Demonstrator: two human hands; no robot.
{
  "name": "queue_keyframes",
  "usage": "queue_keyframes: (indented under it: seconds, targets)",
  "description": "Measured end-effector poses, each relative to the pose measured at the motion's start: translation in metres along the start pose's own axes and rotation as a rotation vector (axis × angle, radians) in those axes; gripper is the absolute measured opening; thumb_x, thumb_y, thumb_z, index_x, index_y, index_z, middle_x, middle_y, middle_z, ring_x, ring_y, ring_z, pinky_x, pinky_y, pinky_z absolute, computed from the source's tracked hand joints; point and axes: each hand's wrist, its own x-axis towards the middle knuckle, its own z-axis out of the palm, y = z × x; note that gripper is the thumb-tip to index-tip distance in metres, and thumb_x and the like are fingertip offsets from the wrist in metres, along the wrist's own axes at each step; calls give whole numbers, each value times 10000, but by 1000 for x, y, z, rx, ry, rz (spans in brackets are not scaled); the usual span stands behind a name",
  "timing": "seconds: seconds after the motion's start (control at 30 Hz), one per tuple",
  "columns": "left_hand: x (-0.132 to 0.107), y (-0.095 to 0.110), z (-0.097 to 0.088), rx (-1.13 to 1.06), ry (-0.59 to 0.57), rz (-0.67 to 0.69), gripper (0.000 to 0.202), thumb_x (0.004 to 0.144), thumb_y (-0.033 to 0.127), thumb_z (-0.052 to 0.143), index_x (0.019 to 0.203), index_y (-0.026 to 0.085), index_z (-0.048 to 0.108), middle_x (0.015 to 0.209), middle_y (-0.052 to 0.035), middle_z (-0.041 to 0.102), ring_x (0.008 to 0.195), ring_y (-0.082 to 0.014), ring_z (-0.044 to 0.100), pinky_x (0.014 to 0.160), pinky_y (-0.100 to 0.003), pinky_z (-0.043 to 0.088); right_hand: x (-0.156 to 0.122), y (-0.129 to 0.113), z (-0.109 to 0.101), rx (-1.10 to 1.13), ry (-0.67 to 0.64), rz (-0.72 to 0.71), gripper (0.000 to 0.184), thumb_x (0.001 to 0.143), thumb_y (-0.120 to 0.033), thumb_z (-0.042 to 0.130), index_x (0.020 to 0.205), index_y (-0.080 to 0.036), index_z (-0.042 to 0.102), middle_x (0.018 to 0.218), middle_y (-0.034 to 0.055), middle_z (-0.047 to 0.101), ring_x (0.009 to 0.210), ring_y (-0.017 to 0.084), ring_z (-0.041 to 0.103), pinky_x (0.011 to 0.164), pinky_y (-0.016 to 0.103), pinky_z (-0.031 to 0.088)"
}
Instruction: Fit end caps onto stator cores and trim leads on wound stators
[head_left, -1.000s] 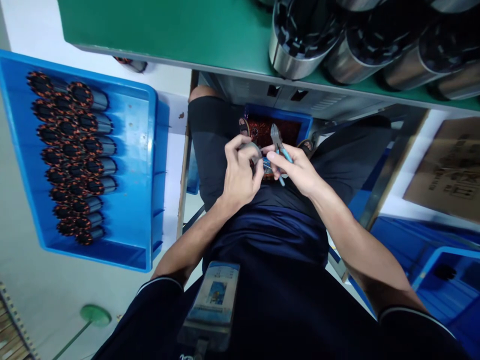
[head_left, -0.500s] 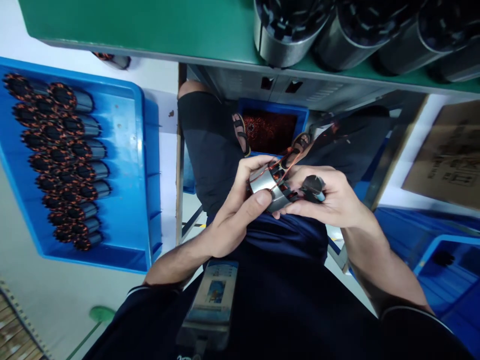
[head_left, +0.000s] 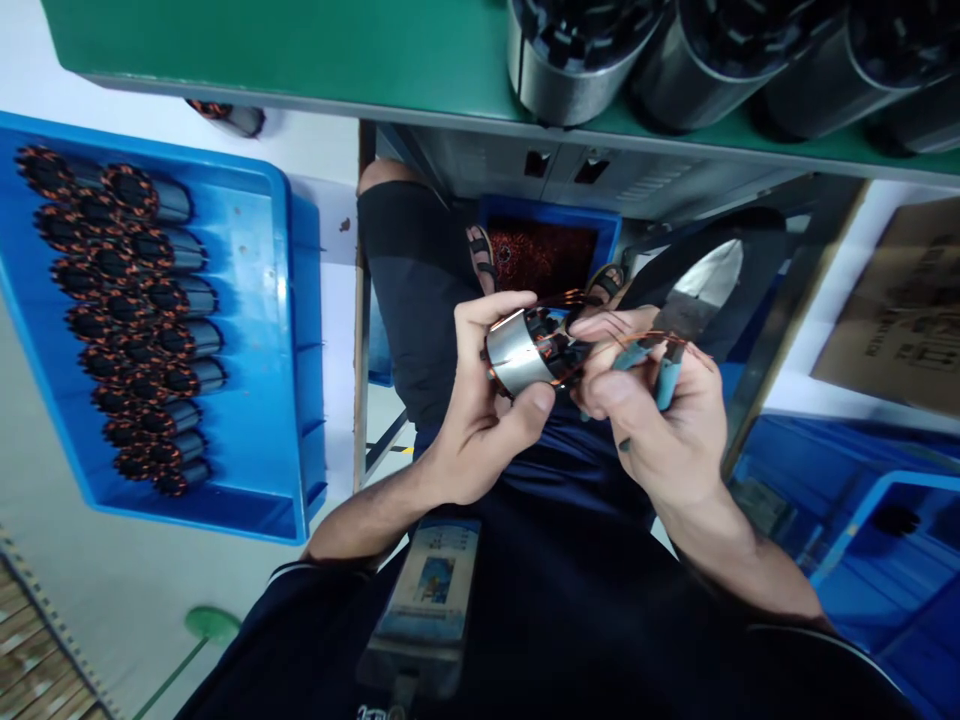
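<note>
A: Here's your left hand (head_left: 491,430), fingers and thumb curled round a stator (head_left: 517,352) near the centre, over your lap: a smooth, shiny steel drum, copper wires (head_left: 574,297) springing out toward two o'clock!

B: And your right hand (head_left: 667,420) has blue-handled cutting pliers (head_left: 686,312) in its grip, broad steel head angled toward one. Whether your fingertips pinch wire too, I can't tell; they mask part of the wired end.

A: At nine, a glossy blue plastic tray (head_left: 251,300) carries copper-laced stacked stators (head_left: 127,310).

B: Twelve o'clock, the green bench top (head_left: 300,60) juts across; chunky metal cylinders (head_left: 566,90) at one, brown cardboard (head_left: 892,320) at three.
</note>
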Motion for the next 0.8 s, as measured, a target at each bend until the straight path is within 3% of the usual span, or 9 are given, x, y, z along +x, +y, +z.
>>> queue_keyframes:
  seconds: [0.1,0.2,0.3,0.37,0.43,0.53,0.6,0.7,0.8]
  targets:
    - [-1,1,3,73,53,-9,594,1116,619,825,1641,458,599,1446,-66,708,1195,-296,777,988,-465,721,2,-1,3,-30,7,-4,329,1185,-609,773,1122,-290,824,957,24,777,704,177,691,657,338,644]
    - [-2,-3,6,-62,98,-29,568,1131,599,773,1652,487,578,1341,-44,710,981,-241,770,786,-410,702,2,-2,-12,-70,-23,-17,294,1193,-563,771,1339,-312,816,940,-5,760,706,175,667,680,334,625]
    - [-2,-4,6,-153,119,-87,524,1153,597,739,1635,501,556,1288,-32,708,876,-210,749,679,-368,659,0,-8,-32,-358,-140,-12,364,1217,-459,726,1545,-304,763,1068,15,815,793,189,714,786,357,647]
    - [-2,-2,5,-148,119,-99,528,1153,615,746,1627,482,554,1304,-42,711,873,-204,742,692,-361,668,-4,-16,-38,-541,-209,-105,380,1216,-320,681,1586,-298,766,1216,53,860,929,216,785,904,383,685]
    - [-2,1,5,-160,92,-87,539,1153,592,756,1638,461,562,1283,-43,702,840,-187,719,701,-357,679,-8,-25,-39,-625,-243,-225,507,1176,-206,673,1664,-321,751,1309,74,872,1081,255,825,1019,420,708]
    - [-3,4,5,-200,59,-81,531,1157,504,736,1667,459,598,1296,-36,672,841,-187,701,728,-395,698,-9,-35,-36,-679,-270,-293,671,1130,-141,699,1760,-372,702,1346,87,859,1196,292,824,1082,460,717]
    - [-3,3,6,-162,89,-63,538,1136,506,742,1662,461,636,1336,-49,673,939,-231,713,808,-456,721,-7,-39,-35,-702,-291,-311,705,1112,-127,720,1772,-375,699,1333,95,851,1196,304,820,1085,480,723]
    - [-3,-2,5,-21,137,0,621,1074,647,803,1647,477,637,1384,-77,703,1110,-310,730,936,-527,733,-3,-42,-37,-721,-312,-374,709,1099,-126,740,1766,-366,708,1295,91,854,1128,310,818,1057,495,736]
    - [-3,-1,6,51,127,11,707,1055,740,806,1671,472,585,1410,-85,699,1144,-322,750,934,-509,733,-2,-43,-42,-771,-302,-402,730,1099,-110,733,1775,-385,701,1197,60,868,1016,291,828,957,460,751]
